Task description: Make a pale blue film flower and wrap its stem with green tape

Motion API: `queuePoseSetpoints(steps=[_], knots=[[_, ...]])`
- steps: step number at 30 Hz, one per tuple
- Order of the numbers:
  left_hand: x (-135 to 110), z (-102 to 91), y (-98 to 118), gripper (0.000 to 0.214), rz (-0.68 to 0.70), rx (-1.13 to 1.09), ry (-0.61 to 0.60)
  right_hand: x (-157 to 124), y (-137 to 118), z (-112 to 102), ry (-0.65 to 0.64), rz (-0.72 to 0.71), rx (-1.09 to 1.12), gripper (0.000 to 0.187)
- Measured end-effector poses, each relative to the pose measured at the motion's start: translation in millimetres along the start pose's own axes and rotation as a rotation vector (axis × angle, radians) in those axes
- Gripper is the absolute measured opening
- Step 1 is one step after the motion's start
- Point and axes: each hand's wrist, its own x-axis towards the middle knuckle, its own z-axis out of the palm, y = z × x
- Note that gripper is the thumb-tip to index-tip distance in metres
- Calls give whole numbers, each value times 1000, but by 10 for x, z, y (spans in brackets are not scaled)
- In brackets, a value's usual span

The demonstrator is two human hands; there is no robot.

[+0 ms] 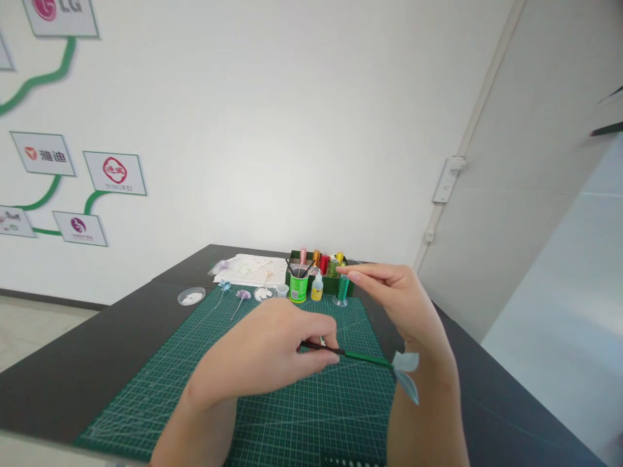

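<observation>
My left hand [287,337] is closed over the middle of the cutting mat. It pinches a thin flower stem [367,357], dark near the fingers and wrapped in green further out. At the stem's right end, pale blue petals [407,373] spread in front of my right forearm. Raised to the right, my right hand [394,283] has thumb and forefinger pressed together. Whatever it holds, if anything, is too fine to make out. Just left of and below those fingertips stands a green thread spool [343,288] on a clear disc.
A green cutting mat [311,415] covers much of the black table [160,324]. Behind it stand a dark green box [331,285] with several thread spools, a green can [298,287] with brushes and a glue bottle [317,287]. Finished flowers [243,295] and a dish [191,296] lie left.
</observation>
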Motion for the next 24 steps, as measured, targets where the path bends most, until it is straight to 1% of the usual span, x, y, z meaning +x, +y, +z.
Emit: queuePoseSetpoints(steps=[3,7,9,12,15,17,20,24], knots=[[-56,-42,13,10,-13,-31,38,33,33,38,-24,-4,-27,14],[-146,-98,5,12,-59,-76,139,67,86,82,-41,-1,-66,12],[-175,-122,-6,14,-91,-112,223,73,99,102,-89,20,-84,12],[-184,-151,-36,16,-118,-132,388,65,85,130,-209,9,-113,12],[-161,-166,-80,11,-116,-134,541,45,45,159,-252,-25,-155,13],[-136,-171,-113,8,-123,-158,615,27,22,171,-272,-20,-180,15],[-87,-175,-152,16,-129,-200,671,-3,6,160,-301,3,-188,18],[-20,-176,-182,17,-119,-260,690,-35,-28,101,-362,59,-181,24]])
